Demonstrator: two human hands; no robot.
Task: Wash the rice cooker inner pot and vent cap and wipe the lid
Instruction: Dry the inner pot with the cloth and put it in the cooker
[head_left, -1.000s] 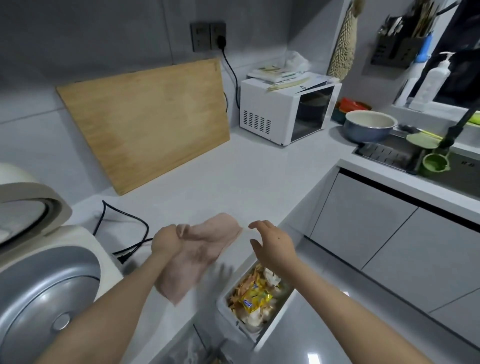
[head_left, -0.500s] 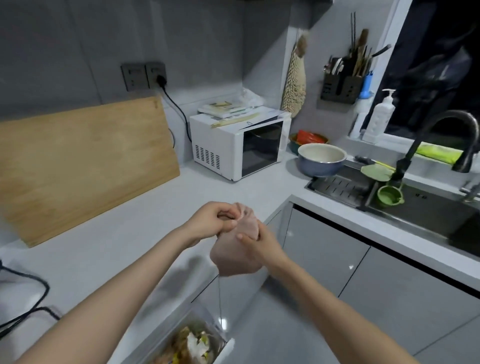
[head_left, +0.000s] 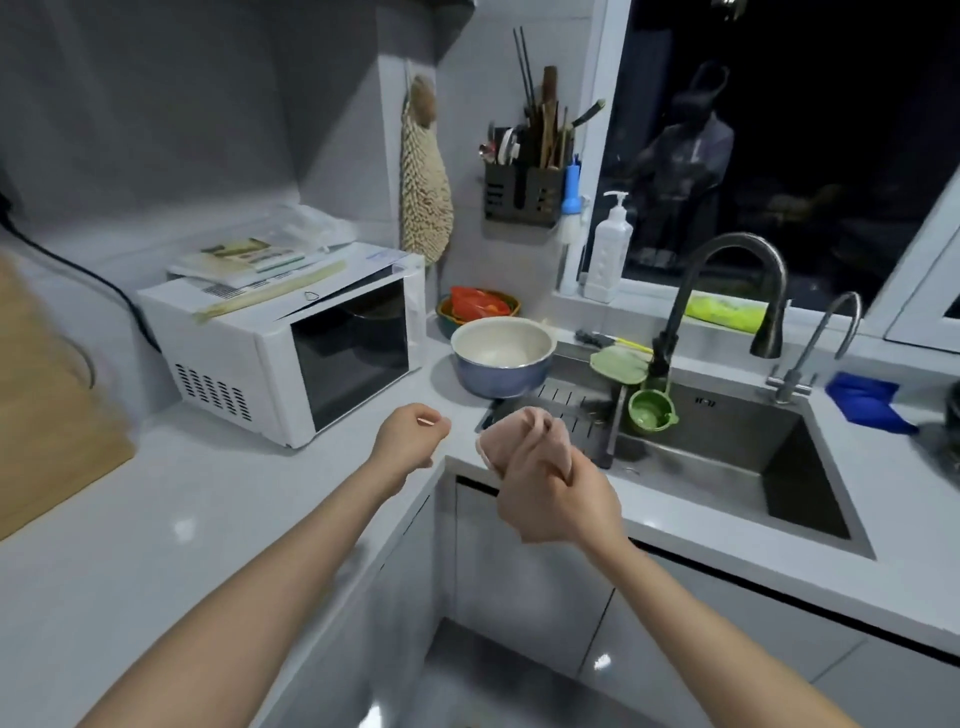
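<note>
A home kitchen: sink (head_left: 727, 447), microwave (head_left: 291, 343), utensil rack (head_left: 524, 192) on tiled wall.

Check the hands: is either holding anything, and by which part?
Right hand grips the bunched pink cloth around its lower end; the rest bulges out above the grip. Left hand, fingers curled, holds nothing visible.

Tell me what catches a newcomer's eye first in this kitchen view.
The bunched pink cloth gripped in the right hand at mid-frame, just in front of the steel sink, draws the eye first. The left hand is beside it, fingers curled. Behind them a blue pot sits at the sink's left edge, with a white microwave on the counter farther left.
</note>
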